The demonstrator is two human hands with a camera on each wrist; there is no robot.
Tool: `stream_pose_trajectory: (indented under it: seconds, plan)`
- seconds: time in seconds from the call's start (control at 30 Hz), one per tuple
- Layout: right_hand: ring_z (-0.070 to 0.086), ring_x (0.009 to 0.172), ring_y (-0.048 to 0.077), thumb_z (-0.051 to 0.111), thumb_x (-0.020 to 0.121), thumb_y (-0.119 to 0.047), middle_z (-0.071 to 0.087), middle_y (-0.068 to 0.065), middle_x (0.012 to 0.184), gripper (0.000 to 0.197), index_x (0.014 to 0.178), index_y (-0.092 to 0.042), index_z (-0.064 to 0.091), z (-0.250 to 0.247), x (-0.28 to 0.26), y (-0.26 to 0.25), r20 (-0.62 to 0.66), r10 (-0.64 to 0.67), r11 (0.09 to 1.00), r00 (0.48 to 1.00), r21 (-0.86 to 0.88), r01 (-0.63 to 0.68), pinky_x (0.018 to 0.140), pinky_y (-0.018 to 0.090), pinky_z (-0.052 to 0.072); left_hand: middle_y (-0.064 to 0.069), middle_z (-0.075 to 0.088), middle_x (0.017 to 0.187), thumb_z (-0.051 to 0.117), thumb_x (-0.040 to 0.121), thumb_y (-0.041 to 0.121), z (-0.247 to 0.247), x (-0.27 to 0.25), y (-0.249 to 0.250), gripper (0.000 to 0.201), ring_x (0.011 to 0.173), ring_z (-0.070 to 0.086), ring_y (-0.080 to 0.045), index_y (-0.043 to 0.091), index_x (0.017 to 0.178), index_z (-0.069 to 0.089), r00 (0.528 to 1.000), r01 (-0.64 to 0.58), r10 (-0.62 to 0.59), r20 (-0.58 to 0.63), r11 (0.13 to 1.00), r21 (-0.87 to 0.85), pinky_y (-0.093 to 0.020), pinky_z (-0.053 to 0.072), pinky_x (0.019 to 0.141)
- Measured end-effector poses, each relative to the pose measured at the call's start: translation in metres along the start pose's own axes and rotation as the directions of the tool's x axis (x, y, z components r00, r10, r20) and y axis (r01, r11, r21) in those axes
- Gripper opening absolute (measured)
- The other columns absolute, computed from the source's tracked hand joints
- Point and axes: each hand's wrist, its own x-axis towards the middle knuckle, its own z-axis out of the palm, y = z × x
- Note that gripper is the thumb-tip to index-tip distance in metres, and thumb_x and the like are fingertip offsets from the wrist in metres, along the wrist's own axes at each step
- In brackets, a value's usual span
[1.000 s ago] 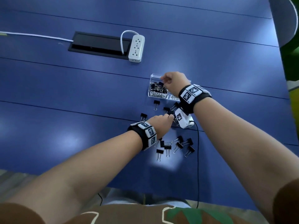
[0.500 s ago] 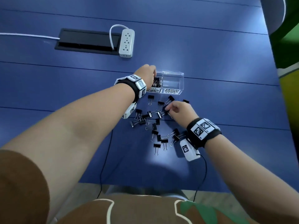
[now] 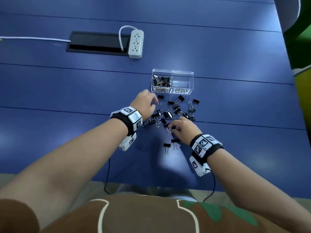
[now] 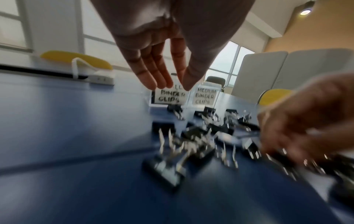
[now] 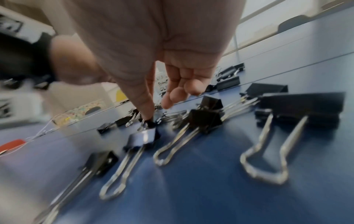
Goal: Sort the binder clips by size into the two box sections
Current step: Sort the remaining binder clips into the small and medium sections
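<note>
A clear two-section box (image 3: 182, 81) stands on the blue table (image 3: 67, 91). Its left section, labelled small, holds several small clips (image 3: 161, 81); the right section, labelled medium, shows nothing inside. Black binder clips (image 3: 175, 110) of two sizes lie scattered in front of it. My left hand (image 3: 151, 102) hovers over the pile's left edge, its fingers (image 4: 153, 78) straight and empty. At the pile's near side my right hand (image 3: 175, 129) pinches a small black clip (image 5: 150, 123) between thumb and forefinger, low on the table.
Two clips (image 3: 170, 147) lie apart nearer to me. A white power strip (image 3: 136, 44) and a black cable hatch (image 3: 99, 43) sit at the back left. Thin wrist cables (image 3: 107, 175) hang over the table's front edge. Larger clips (image 5: 298, 109) lie right of my right hand.
My left hand has pulled back from the box's small section to the pile, empty. My right hand has stayed at the pile's near side and closed on a small clip.
</note>
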Motion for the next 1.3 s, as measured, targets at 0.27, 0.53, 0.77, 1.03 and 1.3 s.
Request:
stream_pose_trajectory:
  seconds: [0.27,0.53,0.77,1.03,1.3]
  plan:
    - [0.053,0.076,0.017,0.058,0.084,-0.012,0.055,0.001,0.085,0.017,0.092,-0.024,0.069,-0.021,-0.006,0.004,-0.095,0.063,0.996,0.994,0.068,-0.057,0.079,0.030,0.050,-0.003,0.049,0.099,0.068,0.084,0.022,0.026,-0.051,-0.033,0.020,0.092,0.055,-0.022,0.018,0.103,0.063,0.984,0.157,-0.154,0.087,0.987,-0.030,-0.038,0.050,0.089]
    - [0.041,0.107,0.029,0.059,0.077,-0.012,0.041,0.005,0.112,0.033,0.105,-0.028,0.056,-0.018,-0.028,0.020,0.025,0.279,0.953,0.960,-0.125,-0.274,0.087,0.045,0.051,0.001,0.042,0.100,0.066,0.081,0.018,0.040,-0.067,-0.028,0.028,0.077,0.051,-0.020,0.019,0.108,0.059,0.975,0.151,-0.138,0.175,0.986,-0.065,-0.037,0.052,0.086]
    - [0.053,0.085,0.024,0.060,0.079,-0.004,0.044,0.005,0.102,0.036,0.110,-0.022,0.057,-0.013,-0.026,0.037,-0.114,0.300,0.946,0.947,0.164,-0.280,0.086,0.034,0.049,0.003,0.040,0.098,0.063,0.081,0.019,0.042,-0.071,-0.003,0.023,0.081,0.050,-0.019,0.016,0.103,0.058,0.988,0.016,-0.015,0.155,1.000,-0.004,-0.039,0.053,0.078]
    - [0.049,0.081,0.021,0.058,0.079,-0.005,0.046,0.003,0.097,0.022,0.096,-0.019,0.060,-0.025,-0.044,0.047,-0.137,0.299,0.951,0.944,0.123,-0.283,0.082,0.035,0.049,-0.005,0.049,0.115,0.059,0.087,0.022,0.067,-0.077,0.035,0.026,0.103,0.055,-0.025,0.016,0.112,0.055,0.908,-0.233,0.183,0.376,0.968,0.092,-0.038,0.050,0.087]
    - [0.055,0.096,0.030,0.065,0.082,-0.022,0.048,0.009,0.108,0.024,0.100,-0.011,0.055,0.002,-0.059,0.039,-0.056,0.418,0.907,0.907,0.075,-0.414,0.085,0.037,0.047,-0.010,0.045,0.120,0.060,0.091,0.029,0.088,-0.071,0.057,0.034,0.114,0.049,-0.028,0.010,0.117,0.049,0.935,-0.192,0.121,0.334,0.963,0.189,-0.042,0.049,0.082]
